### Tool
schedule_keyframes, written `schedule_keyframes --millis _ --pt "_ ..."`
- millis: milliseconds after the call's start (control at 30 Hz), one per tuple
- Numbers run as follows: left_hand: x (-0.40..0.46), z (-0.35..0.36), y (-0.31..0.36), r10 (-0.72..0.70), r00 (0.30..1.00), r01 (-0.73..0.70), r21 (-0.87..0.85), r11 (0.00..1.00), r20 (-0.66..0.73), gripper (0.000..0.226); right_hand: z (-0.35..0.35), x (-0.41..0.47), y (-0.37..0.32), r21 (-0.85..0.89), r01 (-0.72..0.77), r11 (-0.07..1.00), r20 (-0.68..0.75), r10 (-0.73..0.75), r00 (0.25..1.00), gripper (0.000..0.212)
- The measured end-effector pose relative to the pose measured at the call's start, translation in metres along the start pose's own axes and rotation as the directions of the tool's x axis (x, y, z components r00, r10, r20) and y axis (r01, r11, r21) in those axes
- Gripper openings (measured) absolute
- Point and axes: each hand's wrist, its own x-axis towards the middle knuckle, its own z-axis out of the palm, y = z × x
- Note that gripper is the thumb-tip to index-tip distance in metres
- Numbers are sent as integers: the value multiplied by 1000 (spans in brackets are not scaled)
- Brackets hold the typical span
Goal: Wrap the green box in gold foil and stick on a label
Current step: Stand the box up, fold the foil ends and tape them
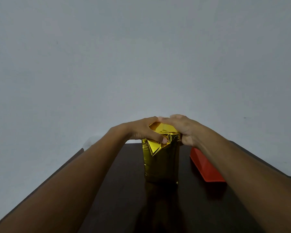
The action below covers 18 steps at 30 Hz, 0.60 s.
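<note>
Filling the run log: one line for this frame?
stage: folding top foil | box: upright on table, foil-covered | left hand: presses flap | right hand: holds top edge | label: none seen

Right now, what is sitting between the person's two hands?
In the head view, the top end of the gold-wrapped box, standing upright on the dark table. The left hand presses its folded foil; the right hand holds the other side.
</note>
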Motion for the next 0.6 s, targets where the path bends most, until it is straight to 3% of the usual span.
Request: schedule_keyframes --millis 67,167,233,333,400,500,600 --pt "0 0 -1 -3 1000 3 0 1000 -4 68 -3 0 -4 -21 58 998 -120 -60 991 46" --pt "0 -1 -2 -10 1000 10 5 1000 3 71 -8 2 -12 -208 257 944 -298 -311 902 18" --pt "0 -1 -1 -10 1000 10 7 1000 1 78 -9 -3 -19 -306 347 887 -209 -418 884 6" --pt "1 1 1 -18 1000 18 7 1000 3 85 -12 -8 -29 -472 353 808 0 -401 916 7" --pt "2 1 0 -30 1000 30 -6 1000 6 85 -13 -7 -35 -587 311 748 96 -316 944 28" --pt "2 2 0 -36 999 36 -2 999 -1 81 -11 -5 -43 -710 233 664 180 -149 972 83" --pt "3 3 0 -40 999 40 12 999 3 82 -7 -4 -50 -768 223 600 186 -123 975 91"
